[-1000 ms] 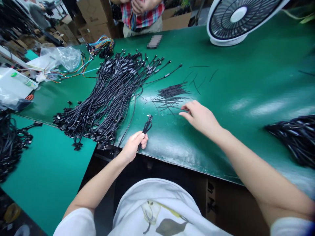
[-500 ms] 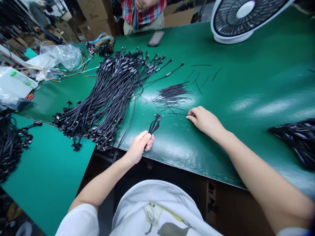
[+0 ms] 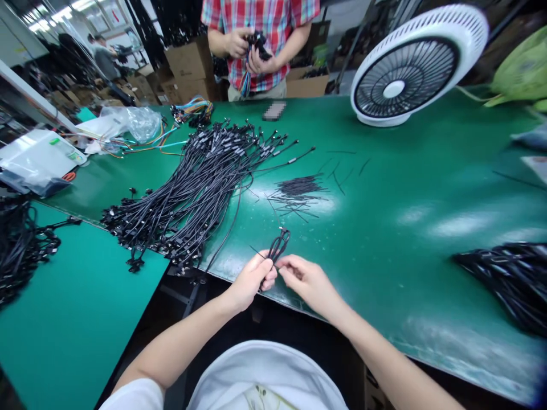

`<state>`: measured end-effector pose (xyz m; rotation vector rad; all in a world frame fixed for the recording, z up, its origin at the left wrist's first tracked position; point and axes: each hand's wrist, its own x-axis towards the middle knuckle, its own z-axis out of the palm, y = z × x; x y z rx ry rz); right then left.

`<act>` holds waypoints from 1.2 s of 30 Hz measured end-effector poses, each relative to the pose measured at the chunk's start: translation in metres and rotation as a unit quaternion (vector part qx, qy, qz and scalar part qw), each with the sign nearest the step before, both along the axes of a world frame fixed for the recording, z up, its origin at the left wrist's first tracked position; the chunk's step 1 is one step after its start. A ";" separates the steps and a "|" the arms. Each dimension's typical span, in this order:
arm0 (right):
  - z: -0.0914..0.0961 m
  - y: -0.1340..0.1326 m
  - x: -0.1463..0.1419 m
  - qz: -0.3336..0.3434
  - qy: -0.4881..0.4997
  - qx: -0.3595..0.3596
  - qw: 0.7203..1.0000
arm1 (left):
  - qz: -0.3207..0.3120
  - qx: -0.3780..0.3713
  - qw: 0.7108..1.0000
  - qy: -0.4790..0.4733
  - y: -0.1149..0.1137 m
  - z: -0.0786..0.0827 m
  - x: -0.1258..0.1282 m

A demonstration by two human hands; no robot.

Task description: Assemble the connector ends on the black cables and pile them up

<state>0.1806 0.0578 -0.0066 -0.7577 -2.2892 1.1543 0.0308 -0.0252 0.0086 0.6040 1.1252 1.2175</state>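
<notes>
Head view: I have the left hand gripping a folded black cable over the green table, right hand pinching a thin black tie across it; likely tie placement, next needing a snug wrap.

A black cable is being held just below the centre of the frame, folded into narrow, elongated loops that are pointing upward and leaning slightly right. Slim gaps are showing between its strands, and a small connector with a bright tip is sitting at the top of the bend. Farther down, the strands are drawing together into a tight bunch that is mostly staying hidden. A thin, dark tie is lying crosswise at the bunch, its left end sticking out and slanting upward, its right part being pinched beside the cable. Its middle is being covered.
</notes>
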 end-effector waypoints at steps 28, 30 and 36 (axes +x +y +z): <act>0.037 -0.007 -0.040 0.240 -0.194 0.542 0.782 | -0.045 -0.012 0.995 0.089 -0.024 0.008 -0.016; 0.029 -0.008 -0.048 0.171 -0.175 0.444 0.862 | 0.049 0.012 0.994 0.097 -0.019 0.005 -0.015; 0.017 -0.013 -0.060 -0.011 -0.012 0.191 0.981 | 0.173 0.108 0.975 0.094 -0.009 0.007 -0.029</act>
